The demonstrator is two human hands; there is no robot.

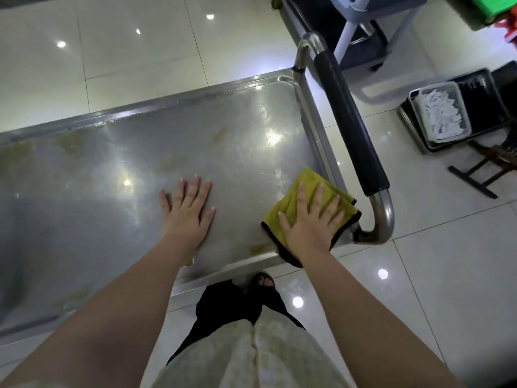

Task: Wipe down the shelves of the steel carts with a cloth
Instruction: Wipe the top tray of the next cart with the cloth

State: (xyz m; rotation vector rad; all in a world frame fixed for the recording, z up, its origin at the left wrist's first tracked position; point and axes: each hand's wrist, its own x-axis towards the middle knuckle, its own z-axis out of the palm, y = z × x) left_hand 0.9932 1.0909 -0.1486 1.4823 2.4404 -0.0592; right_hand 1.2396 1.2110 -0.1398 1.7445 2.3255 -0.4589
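The right grip lies flat and released, fingers spread straight. It presses a folded yellow cloth onto the near right corner of the cart's top shelf, and the cloth's black-bound edge hangs a little over the near rim. The left grip is released too, palm flat on bare steel just inside the near edge, apparently bracing. To wipe well from here, the person would likely keep the whole palm loaded and draw the cloth in overlapping strokes from this corner toward the far left. A folded edge run along the raised lip would reach the grime gathered there. The yellowish stains toward the far left and a smaller stain by the near rim probably need slower, firmer passes. The shelf is glossy sheet steel with a shallow upturned lip, and the cloth looks plush. The push handle at the right edge is round steel tube in a black, matte sleeve.
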